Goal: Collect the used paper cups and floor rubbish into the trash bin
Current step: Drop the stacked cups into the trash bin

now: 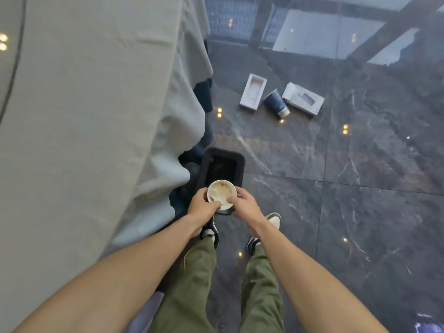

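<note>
A white paper cup (pixel 219 191) with crumpled paper inside is held upright over the near rim of a black rectangular trash bin (pixel 241 164) on the floor. My left hand (pixel 201 205) grips the cup's left side. My right hand (pixel 245 203) holds its right side, fingertips on the crumpled paper at the rim. Farther off on the dark marble floor lie a blue paper cup (pixel 276 103) on its side, a white open box (pixel 253 93) to its left and a white flat box (pixel 303 99) to its right.
A table with a long grey-green cloth (pixel 96 116) fills the left and hangs down beside the bin. My legs and shoes (pixel 254 243) stand just behind the bin. A glass wall (pixel 312 30) bounds the far side.
</note>
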`<state>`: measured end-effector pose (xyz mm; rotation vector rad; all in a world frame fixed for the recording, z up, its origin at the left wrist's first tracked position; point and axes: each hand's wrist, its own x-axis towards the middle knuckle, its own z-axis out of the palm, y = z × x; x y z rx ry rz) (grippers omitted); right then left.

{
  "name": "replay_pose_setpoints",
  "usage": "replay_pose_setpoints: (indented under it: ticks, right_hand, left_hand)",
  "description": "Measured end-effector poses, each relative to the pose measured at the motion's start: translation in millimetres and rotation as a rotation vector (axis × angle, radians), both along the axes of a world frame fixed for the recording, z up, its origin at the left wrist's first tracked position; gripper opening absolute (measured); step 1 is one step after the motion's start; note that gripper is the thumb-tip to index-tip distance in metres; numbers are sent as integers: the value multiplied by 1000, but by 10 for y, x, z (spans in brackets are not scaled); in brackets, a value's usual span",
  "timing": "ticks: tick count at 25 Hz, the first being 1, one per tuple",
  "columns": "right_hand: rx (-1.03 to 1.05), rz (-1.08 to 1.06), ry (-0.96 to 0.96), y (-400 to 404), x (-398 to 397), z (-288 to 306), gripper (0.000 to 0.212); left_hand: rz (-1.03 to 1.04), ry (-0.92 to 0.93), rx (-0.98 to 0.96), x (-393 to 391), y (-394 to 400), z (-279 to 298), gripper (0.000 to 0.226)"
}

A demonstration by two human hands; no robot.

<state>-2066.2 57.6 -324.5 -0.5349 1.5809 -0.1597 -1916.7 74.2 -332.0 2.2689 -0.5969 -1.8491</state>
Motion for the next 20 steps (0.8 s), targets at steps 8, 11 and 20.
replay_pose_setpoints:
  ticks: [8,11,20]
  right_hand:
    - [183,-67,-54,123,81,-740,22]
    - [192,-202,-69,105,81,-875,16]
    - [22,-197,-58,-359,-122,-375,53]
  left_hand:
    - [-8,5,96,-10,14,-680,24]
    - [57,62,116,15,1,-790,37]
    - [-90,2,-47,-159,-397,-378,56]
